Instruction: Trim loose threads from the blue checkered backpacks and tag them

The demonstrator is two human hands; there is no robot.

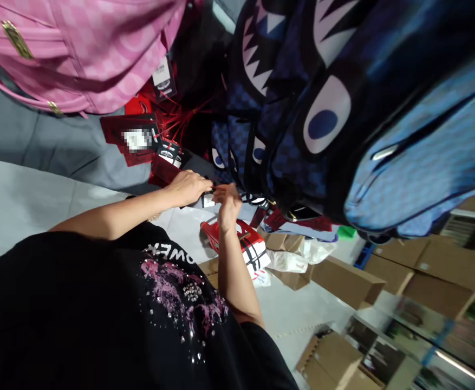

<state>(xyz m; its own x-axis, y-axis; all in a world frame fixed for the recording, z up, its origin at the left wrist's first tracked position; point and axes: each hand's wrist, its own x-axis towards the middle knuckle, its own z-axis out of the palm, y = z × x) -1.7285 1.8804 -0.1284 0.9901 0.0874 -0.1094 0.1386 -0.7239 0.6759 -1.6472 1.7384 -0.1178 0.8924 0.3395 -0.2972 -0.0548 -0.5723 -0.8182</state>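
Tag, small, black-and-white [208, 200]: showing between left hand [189, 188] and right hand [229, 201], fingertips nearly meeting, whether pinching it cannot be told; pink backpack [99, 54] resting at ten o'clock, blue backpack [399, 157] sitting at two.

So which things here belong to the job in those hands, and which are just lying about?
Seemingly part of the job:
left hand, right hand
small tag beside them
red tags, red strings
probably the blue backpacks alongside

Apparently just lying about:
cardboard boxes
red-and-white box
white plastic bags
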